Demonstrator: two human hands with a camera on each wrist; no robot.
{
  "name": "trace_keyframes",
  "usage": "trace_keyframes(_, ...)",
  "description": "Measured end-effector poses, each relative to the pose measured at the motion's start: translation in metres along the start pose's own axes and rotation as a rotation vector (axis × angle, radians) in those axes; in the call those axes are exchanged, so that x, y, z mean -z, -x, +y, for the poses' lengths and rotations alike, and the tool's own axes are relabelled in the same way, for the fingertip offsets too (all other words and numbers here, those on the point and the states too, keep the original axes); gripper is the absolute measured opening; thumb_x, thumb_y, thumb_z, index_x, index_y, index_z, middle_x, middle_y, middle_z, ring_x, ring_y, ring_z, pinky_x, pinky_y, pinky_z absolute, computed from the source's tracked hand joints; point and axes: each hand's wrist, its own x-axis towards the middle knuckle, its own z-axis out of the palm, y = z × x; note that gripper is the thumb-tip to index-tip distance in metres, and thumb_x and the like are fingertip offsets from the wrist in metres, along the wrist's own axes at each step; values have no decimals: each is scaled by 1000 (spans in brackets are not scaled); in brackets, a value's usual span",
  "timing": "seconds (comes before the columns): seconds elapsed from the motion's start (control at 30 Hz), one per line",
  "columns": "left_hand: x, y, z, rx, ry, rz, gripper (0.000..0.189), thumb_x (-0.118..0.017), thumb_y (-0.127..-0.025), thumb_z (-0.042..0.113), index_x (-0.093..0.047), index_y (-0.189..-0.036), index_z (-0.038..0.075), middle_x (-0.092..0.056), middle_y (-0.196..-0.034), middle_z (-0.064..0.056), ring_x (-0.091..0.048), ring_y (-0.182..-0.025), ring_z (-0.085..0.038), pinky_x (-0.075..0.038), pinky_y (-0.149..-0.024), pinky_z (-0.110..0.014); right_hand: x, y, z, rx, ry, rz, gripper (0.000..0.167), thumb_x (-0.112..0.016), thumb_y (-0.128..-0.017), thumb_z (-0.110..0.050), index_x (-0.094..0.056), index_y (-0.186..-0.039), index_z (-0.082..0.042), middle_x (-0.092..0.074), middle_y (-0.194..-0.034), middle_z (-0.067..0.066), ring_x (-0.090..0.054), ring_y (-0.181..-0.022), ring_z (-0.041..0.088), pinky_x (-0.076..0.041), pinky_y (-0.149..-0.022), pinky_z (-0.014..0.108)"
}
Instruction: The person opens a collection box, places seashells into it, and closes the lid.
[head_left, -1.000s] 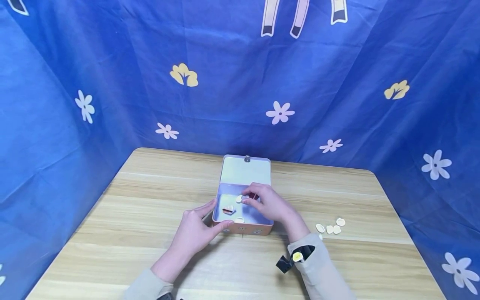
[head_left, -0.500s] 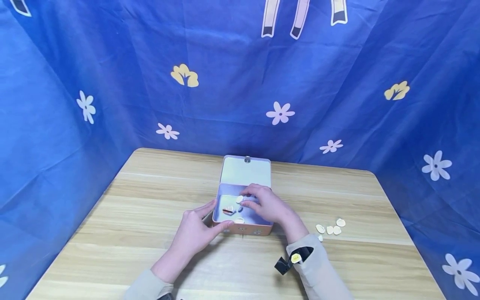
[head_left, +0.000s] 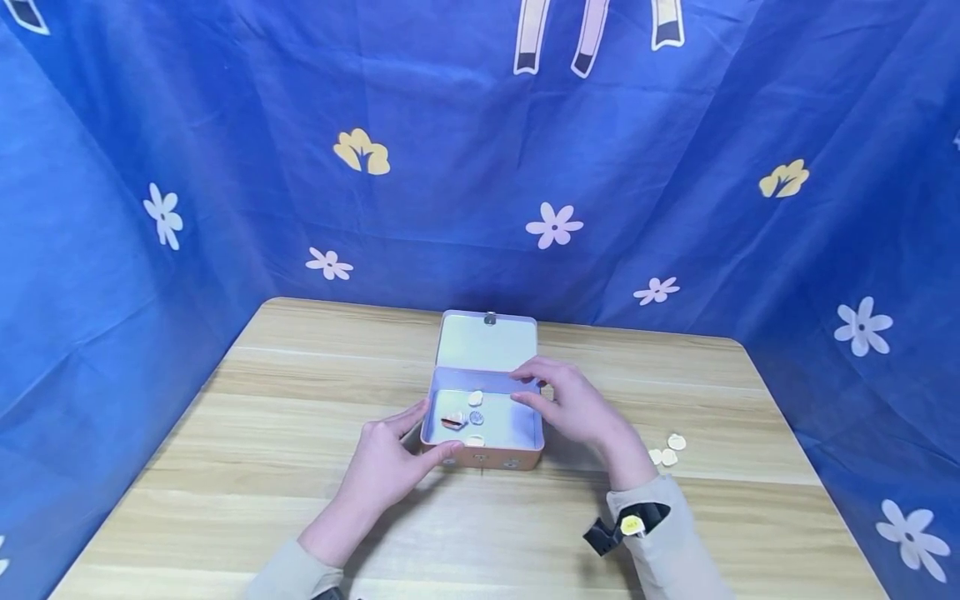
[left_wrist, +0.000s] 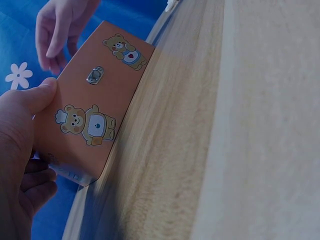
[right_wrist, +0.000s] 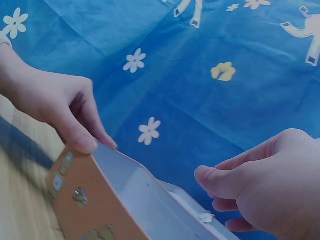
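Now drawn rightward, the relaxed right hand [head_left: 573, 402] stands apart from four small pieces [head_left: 454, 422] in one tin box [head_left: 495, 458], gripped by the left hand [head_left: 384, 457]; three white discs [head_left: 677, 442] lie right of both hands.

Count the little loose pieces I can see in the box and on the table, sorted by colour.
White pieces: 5 (2 in the box, 3 on the table)
Grey round piece: 1
Brown-and-white piece: 1
Total: 7 in sight; others may be hidden
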Motion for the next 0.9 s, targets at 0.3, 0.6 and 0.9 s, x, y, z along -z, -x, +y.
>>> trace_keyframes(0.3,1,-1,1,-4,-12,8,93,-88,-75,67,-68,-137,0,-67,-134,-11,-62,-127,-36,-50,-107,-53,31,29,11,31,52,101,24,-78,-98,-10,-76,-122,-9,-74,-120,-1,-69,-108,22,-59,-91,52)
trace_keyframes(0.6,0,-1,0,-14,-2,14,91,-90,-75,63,-68,-137,1,-68,-134,-10,-63,-127,-32,-51,-107,-52,57,66,31,-55,120,155,25,-78,-98,-12,-76,-123,-10,-74,-120,-3,-70,-108,21,-60,-87,48)
trace_keyframes(0.9,-2,-1,-2,-34,6,29,88,-93,-75,58,-69,-136,-1,-68,-132,-11,-66,-124,-30,-52,-106,-53,78,102,53,-102,165,197,27,-80,-95,-6,-76,-122,-8,-74,-121,1,-70,-109,28,-59,-87,42)
